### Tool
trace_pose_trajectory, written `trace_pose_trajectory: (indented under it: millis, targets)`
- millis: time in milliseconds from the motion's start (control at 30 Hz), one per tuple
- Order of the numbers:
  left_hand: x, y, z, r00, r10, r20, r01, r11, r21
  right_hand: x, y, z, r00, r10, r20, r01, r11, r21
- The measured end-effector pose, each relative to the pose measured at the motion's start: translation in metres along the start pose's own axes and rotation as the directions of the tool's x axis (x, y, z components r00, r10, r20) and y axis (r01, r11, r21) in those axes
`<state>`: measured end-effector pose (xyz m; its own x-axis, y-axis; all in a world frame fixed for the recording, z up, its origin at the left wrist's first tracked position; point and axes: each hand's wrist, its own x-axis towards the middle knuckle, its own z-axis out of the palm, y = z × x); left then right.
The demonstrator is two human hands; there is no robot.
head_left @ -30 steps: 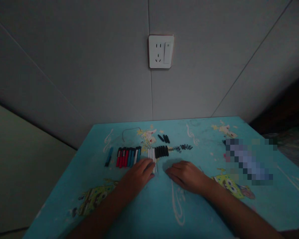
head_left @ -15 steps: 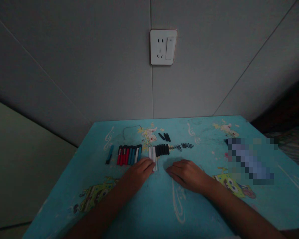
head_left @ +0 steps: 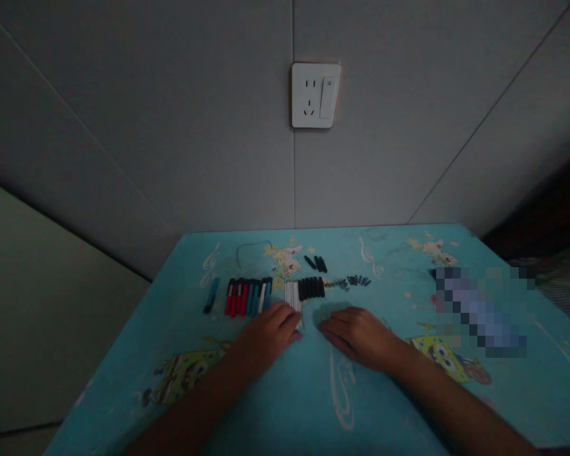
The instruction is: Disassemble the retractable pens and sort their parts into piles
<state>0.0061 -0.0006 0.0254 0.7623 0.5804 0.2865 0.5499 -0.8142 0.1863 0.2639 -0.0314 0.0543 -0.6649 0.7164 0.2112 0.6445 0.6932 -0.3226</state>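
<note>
Tabletop [head_left: 289,405], light blue with cartoon prints, is used as the base for all loose parts. Right hand [head_left: 356,330] is rested on it, fingers bent and held together; palm side is hidden, so whether anything is gripped can't be told. Left hand [head_left: 270,330] is laid across the near ends of the white rods [head_left: 292,291], fingers curled over them and close together; whether the rods are pinched or only touched can't be made out. Rods are lined up side by side, far ends exposed.

Red and blue barrels [head_left: 240,303], dark at the far ends, are set in a row just left of the rods; contents can't be seen. One blue piece [head_left: 212,294] is placed apart, further left. Black tubes [head_left: 311,287] are ranked right beside the rods, with small dark bits [head_left: 360,280] scattered to their right. Bluish object [head_left: 479,310] at far right is pixelated, can't be identified. More black pieces [head_left: 320,263] are grouped behind the tubes. Socket plate [head_left: 316,95] is mounted on the grey wall [head_left: 171,126] behind.
</note>
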Motion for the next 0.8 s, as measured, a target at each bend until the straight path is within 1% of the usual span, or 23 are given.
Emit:
trace_pose_trajectory:
  millis: [100, 233, 367, 500, 600, 667, 800]
  targets:
    - [0.002, 0.001, 0.004, 1.0, -0.028, -0.009, 0.028, 0.999, 0.017, 0.001, -0.001, -0.001, 0.999, 0.012, 0.033, -0.011, 1.0, -0.016]
    - [0.003, -0.001, 0.006, 0.998, -0.017, -0.059, 0.018, 0.999, 0.027, 0.001, -0.002, -0.003, 0.997, 0.038, 0.067, -0.036, 0.999, -0.031]
    - [0.004, -0.004, 0.005, 0.997, -0.026, -0.071, 0.028, 0.999, 0.025, 0.002, -0.003, -0.003, 0.997, 0.039, 0.07, -0.036, 0.998, -0.047]
    - [0.006, -0.003, 0.005, 0.996, -0.007, -0.09, 0.009, 0.999, 0.03, 0.001, -0.003, -0.003, 0.998, 0.037, 0.056, -0.034, 0.998, -0.059]
    - [0.004, -0.001, 0.001, 0.995, -0.012, -0.101, 0.016, 0.999, 0.038, 0.001, -0.002, -0.003, 0.998, 0.032, 0.055, -0.03, 0.998, -0.048]
    - [0.001, 0.002, -0.005, 0.995, 0.009, -0.099, -0.006, 1.0, 0.025, 0.0, -0.002, -0.002, 0.998, 0.036, 0.059, -0.033, 0.998, -0.049]
    - [-0.007, 0.007, -0.016, 0.99, 0.122, -0.069, -0.124, 0.992, -0.022, 0.0, 0.0, 0.0, 0.998, 0.032, 0.05, -0.03, 0.999, -0.033]
